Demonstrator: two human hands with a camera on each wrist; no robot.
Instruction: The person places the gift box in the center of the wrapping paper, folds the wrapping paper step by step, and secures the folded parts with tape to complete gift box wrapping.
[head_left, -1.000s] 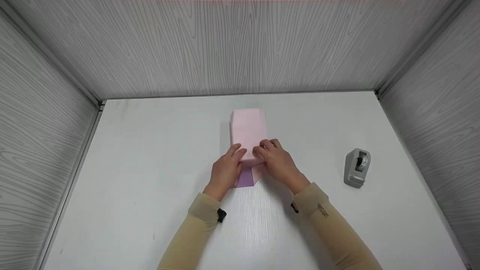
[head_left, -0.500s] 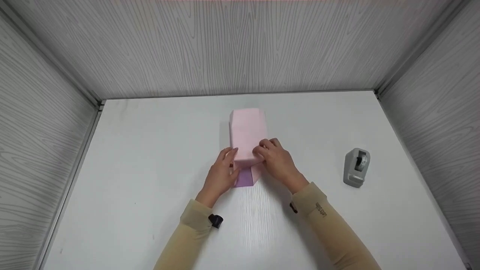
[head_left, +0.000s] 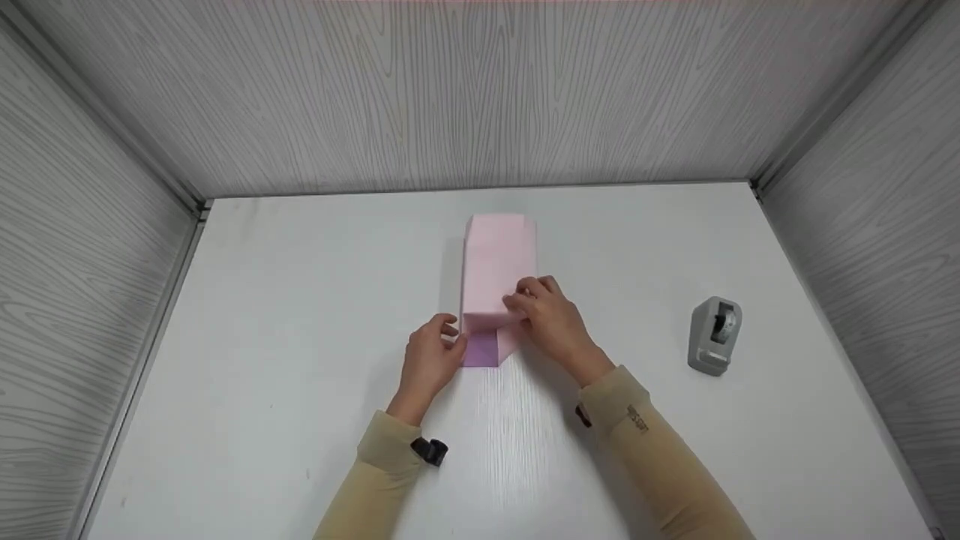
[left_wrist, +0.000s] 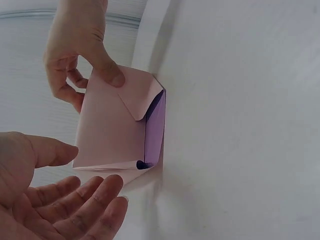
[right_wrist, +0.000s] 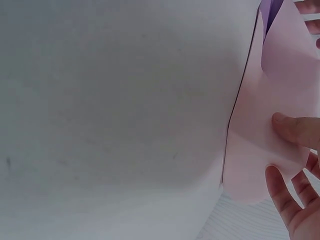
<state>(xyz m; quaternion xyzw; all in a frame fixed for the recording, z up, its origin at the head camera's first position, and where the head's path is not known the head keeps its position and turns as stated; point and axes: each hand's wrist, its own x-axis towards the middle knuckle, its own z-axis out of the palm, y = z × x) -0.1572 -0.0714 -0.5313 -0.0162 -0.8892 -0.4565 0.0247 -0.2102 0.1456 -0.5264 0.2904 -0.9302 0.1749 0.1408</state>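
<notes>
A long pink paper-wrapped box (head_left: 496, 262) lies lengthwise at the middle of the table. Its near end has loose paper folds, with a purple inner flap (head_left: 480, 351) sticking out toward the person. My right hand (head_left: 556, 322) grips the box's near right edge, fingers on top and thumb (left_wrist: 112, 75) pressed on the end face in the left wrist view. Beside the near left corner is my left hand (head_left: 431, 360), its fingers spread and relaxed. Its thumb tip reaches the paper's edge in the left wrist view. The right wrist view shows pink side paper (right_wrist: 250, 110) and a folded purple corner.
A grey tape dispenser (head_left: 714, 336) with a roll in it stands to the right on the white table (head_left: 315, 300). Grey wood-grain panels (head_left: 480, 97) wall the table at the back and both sides.
My left hand has come off the box top and moved down and left to its near corner. The box's near end has shifted slightly left, while my right hand keeps its grip.
</notes>
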